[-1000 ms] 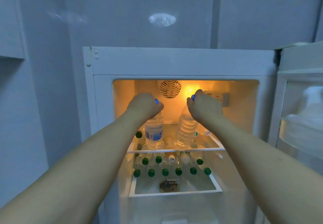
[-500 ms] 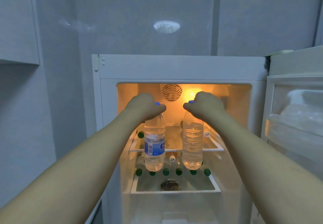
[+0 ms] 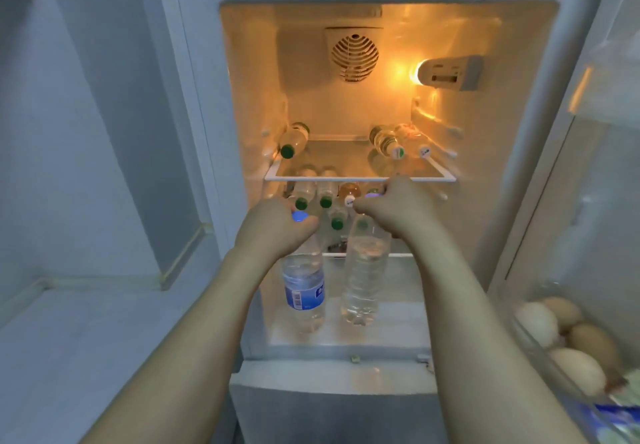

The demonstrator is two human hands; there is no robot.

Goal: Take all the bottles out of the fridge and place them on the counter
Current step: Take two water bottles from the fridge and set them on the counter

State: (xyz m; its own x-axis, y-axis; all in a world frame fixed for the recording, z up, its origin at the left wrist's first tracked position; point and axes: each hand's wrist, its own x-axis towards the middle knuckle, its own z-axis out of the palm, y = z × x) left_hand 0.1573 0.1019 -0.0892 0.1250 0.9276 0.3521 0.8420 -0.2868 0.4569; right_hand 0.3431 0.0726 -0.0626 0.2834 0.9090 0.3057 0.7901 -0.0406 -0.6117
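Left hand [image 3: 277, 227] fingers grip blue-capped clear plastic labelled bottle [image 3: 304, 291], right hand [image 3: 394, 210] fingers grip ribbed unlabelled clear bottle [image 3: 363, 277], both below the glass fridge shelf [image 3: 346, 177].

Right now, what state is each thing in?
Left hand: grips the labelled bottle by its blue cap, hanging upright.
Right hand: grips the unlabelled bottle by its cap, upright.
Fridge: open, light on.
Upper shelf: three bottles lying down.
Lower shelf bottles: lying down.
Eggs: in the door tray.
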